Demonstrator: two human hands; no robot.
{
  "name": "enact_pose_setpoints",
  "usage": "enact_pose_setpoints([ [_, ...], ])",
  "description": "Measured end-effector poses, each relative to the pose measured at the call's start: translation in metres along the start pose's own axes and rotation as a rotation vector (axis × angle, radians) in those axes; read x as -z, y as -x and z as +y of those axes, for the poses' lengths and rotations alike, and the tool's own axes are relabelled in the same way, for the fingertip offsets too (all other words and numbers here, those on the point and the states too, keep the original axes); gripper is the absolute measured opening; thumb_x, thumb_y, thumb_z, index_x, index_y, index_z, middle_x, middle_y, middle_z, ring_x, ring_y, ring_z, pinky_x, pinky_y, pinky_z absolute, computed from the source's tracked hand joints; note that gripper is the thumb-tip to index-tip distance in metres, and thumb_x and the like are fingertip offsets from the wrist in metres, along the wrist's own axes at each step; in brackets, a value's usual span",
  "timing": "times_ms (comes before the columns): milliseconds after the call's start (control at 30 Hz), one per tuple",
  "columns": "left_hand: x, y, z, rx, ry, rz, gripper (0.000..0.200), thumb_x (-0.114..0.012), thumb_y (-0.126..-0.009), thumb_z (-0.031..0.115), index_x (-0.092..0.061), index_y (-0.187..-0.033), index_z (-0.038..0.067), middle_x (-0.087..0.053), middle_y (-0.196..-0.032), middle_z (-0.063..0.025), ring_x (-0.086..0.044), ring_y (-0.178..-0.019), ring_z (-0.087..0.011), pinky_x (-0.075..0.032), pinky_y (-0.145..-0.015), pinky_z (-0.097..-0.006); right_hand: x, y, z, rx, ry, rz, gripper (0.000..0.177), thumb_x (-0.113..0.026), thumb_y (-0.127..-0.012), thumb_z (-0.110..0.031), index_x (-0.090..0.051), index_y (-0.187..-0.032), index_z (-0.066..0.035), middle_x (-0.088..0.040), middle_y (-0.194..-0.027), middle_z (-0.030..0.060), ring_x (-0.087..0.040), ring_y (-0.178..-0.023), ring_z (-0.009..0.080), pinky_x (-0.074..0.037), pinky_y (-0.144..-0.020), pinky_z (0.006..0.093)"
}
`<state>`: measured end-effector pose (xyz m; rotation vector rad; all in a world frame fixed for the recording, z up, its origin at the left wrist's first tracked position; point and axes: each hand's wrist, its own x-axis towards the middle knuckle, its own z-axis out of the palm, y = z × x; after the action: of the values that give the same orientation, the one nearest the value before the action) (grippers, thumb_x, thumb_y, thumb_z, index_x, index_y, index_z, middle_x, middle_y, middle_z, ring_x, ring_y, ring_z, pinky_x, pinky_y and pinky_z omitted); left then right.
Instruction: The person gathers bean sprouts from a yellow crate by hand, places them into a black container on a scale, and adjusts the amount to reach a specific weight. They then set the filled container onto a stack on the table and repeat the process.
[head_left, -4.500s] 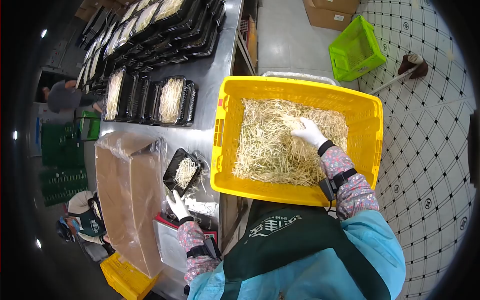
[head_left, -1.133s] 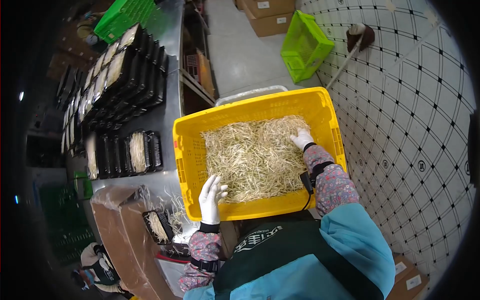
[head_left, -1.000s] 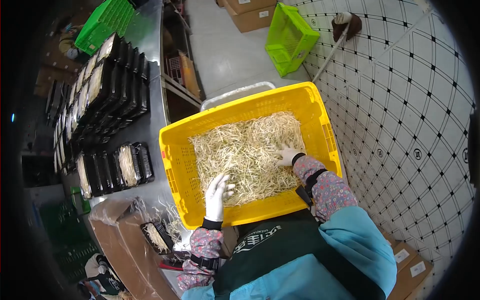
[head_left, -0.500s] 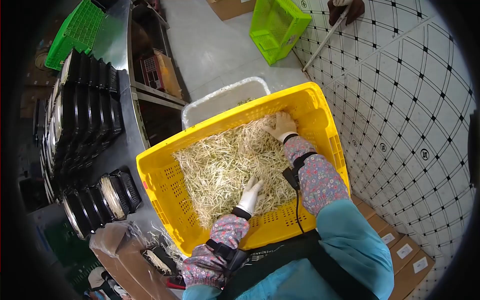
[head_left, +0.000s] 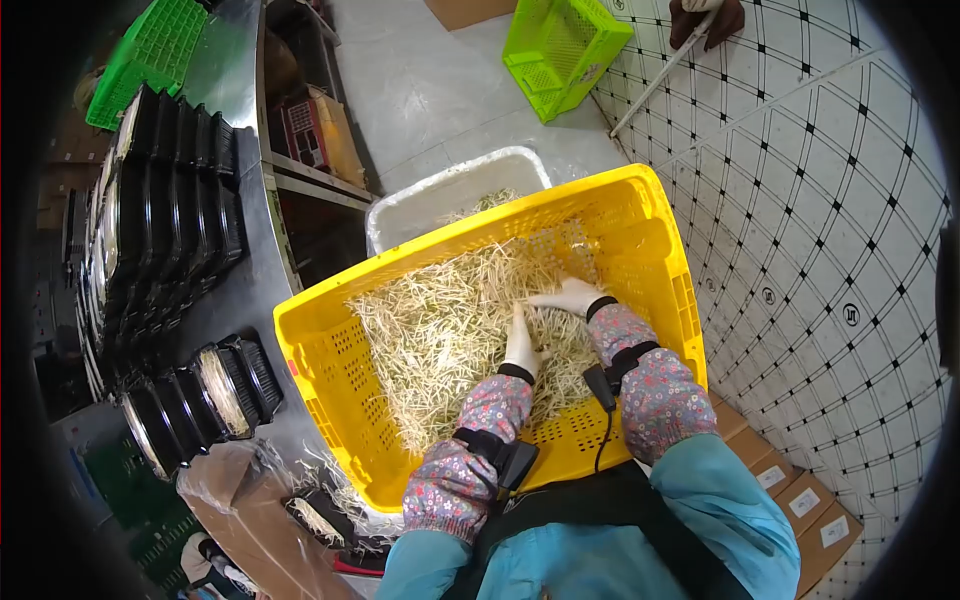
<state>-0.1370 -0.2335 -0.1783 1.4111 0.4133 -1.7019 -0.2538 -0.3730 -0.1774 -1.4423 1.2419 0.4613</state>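
Observation:
Pale bean sprouts [head_left: 440, 345] fill the bottom of a large yellow perforated crate [head_left: 335, 300] in front of my body. My left hand [head_left: 522, 345], in a white glove, lies on the sprouts near the middle, fingers stretched away from me and thumb apart. Close beside it, my right hand [head_left: 572, 297], also white-gloved, reaches in from the right with its fingers pointing left across the sprouts. The fingertips of both hands nearly meet, and some are partly hidden among the sprouts. Neither hand visibly grips a bundle.
Behind the crate stands a grey-white tub [head_left: 455, 185] with some sprouts in it. A lime-green crate [head_left: 565, 55] is on the floor beyond. Left, a metal table carries stacked black trays [head_left: 170, 200] and a green basket [head_left: 150, 60]. Cardboard boxes [head_left: 805, 500] line the lower right.
My right hand has come back toward me from the crate's far side. My left hand has moved forward and right, so the hands are now close together. Fewer sprouts lie in the far right corner.

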Motion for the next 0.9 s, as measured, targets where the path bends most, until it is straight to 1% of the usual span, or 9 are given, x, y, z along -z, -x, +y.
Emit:
enact_pose_setpoints([
  [233, 0.014, -0.017, -0.016, -0.157, 0.344, -0.068, 0.066, -0.028, -0.101, 0.057, -0.041, -0.145, 0.009, -0.050, -0.141, -0.0123, -0.050, -0.127, -0.0295, -0.041, -0.107, -0.0421, -0.025, 0.064, -0.020, 0.150, 0.027, 0.054, 0.118, -0.081, -0.062, -0.057, -0.029, -0.148, 0.006, -0.045, -0.142, 0.0294, -0.050, -0.128, 0.0366, -0.040, -0.106, 0.0384],
  [333, 0.002, -0.002, -0.014, -0.302, 0.408, -0.167, 0.062, -0.028, -0.103, 0.052, -0.041, -0.144, 0.007, -0.050, -0.141, -0.0127, -0.051, -0.126, -0.0299, -0.042, -0.107, -0.0423, -0.029, 0.106, -0.045, 0.262, 0.231, 0.311, 0.109, -0.081, -0.064, -0.054, -0.035, -0.146, 0.001, -0.053, -0.134, 0.0241, -0.056, -0.119, 0.0370, -0.043, -0.102, 0.0399],
  [500, 0.008, 0.000, 0.002, -0.163, 0.386, -0.150, 0.062, -0.021, -0.103, 0.049, -0.043, -0.142, 0.007, -0.049, -0.143, -0.0118, -0.048, -0.129, -0.0284, -0.036, -0.112, -0.0419, -0.057, 0.107, -0.046, 0.373, 0.412, 0.572, 0.098, -0.075, -0.073, -0.051, -0.029, -0.151, -0.012, -0.034, -0.149, 0.0236, -0.036, -0.135, 0.0431, -0.042, -0.102, 0.0489],
  [533, 0.020, 0.013, 0.011, -0.250, 0.378, -0.375, 0.071, -0.024, -0.101, 0.056, -0.030, -0.150, 0.006, -0.037, -0.152, -0.0165, -0.039, -0.136, -0.0354, -0.030, -0.115, -0.0493, -0.069, 0.105, -0.041, 0.363, 0.580, 0.563, 0.097, -0.074, -0.074, -0.050, -0.028, -0.150, -0.011, -0.033, -0.150, 0.0217, -0.038, -0.133, 0.0425, -0.046, -0.097, 0.0505],
  [600, 0.041, 0.044, 0.014, 0.024, 0.251, -0.002, 0.084, -0.030, -0.097, 0.065, -0.011, -0.155, 0.007, -0.018, -0.159, -0.0206, -0.029, -0.141, -0.0439, -0.024, -0.115, -0.0570, -0.090, 0.083, -0.012, 0.531, 0.600, 0.257, 0.098, -0.073, -0.076, -0.051, -0.026, -0.152, -0.011, -0.028, -0.153, 0.0237, -0.033, -0.137, 0.0459, -0.043, -0.102, 0.0514],
  [667, 0.067, 0.081, 0.014, 0.001, 0.147, -0.119, 0.095, -0.035, -0.094, 0.069, 0.002, -0.156, 0.008, -0.004, -0.161, -0.0224, -0.022, -0.142, -0.0492, -0.019, -0.115, -0.0614, -0.082, 0.096, -0.019, 0.560, 0.528, 0.180, 0.094, -0.073, -0.076, -0.052, -0.031, -0.150, -0.009, -0.035, -0.150, 0.0250, -0.038, -0.134, 0.0459, -0.043, -0.103, 0.0491],
  [733, 0.097, 0.100, 0.016, -0.025, 0.013, -0.100, 0.094, -0.043, -0.095, 0.064, -0.001, -0.155, 0.005, -0.019, -0.158, -0.0220, -0.046, -0.130, -0.0404, -0.045, -0.100, -0.0540, -0.059, 0.089, -0.027, 0.522, 0.311, 0.147, 0.092, -0.073, -0.076, -0.053, -0.037, -0.147, -0.008, -0.043, -0.144, 0.0258, -0.043, -0.130, 0.0455, -0.043, -0.104, 0.0464],
  [867, 0.142, 0.132, 0.020, -0.174, 0.128, -0.178, 0.063, -0.044, -0.101, 0.047, -0.032, -0.146, 0.005, -0.052, -0.137, -0.0155, -0.062, -0.110, -0.0324, -0.055, -0.083, -0.0457, -0.014, 0.031, -0.027, 0.371, 0.012, 0.360, 0.090, -0.077, -0.070, -0.060, -0.052, -0.136, -0.005, -0.059, -0.127, 0.0271, -0.054, -0.122, 0.0423, -0.043, -0.105, 0.0388],
  [900, 0.143, 0.146, 0.023, -0.205, 0.139, -0.157, 0.058, -0.044, -0.102, 0.045, -0.037, -0.143, 0.004, -0.055, -0.134, -0.0158, -0.062, -0.110, -0.0318, -0.055, -0.085, -0.0441, -0.009, 0.021, -0.037, 0.212, 0.153, 0.225, 0.112, -0.082, -0.061, -0.061, -0.037, -0.147, -0.005, -0.050, -0.137, 0.0297, -0.049, -0.127, 0.0416, -0.040, -0.106, 0.0432],
])
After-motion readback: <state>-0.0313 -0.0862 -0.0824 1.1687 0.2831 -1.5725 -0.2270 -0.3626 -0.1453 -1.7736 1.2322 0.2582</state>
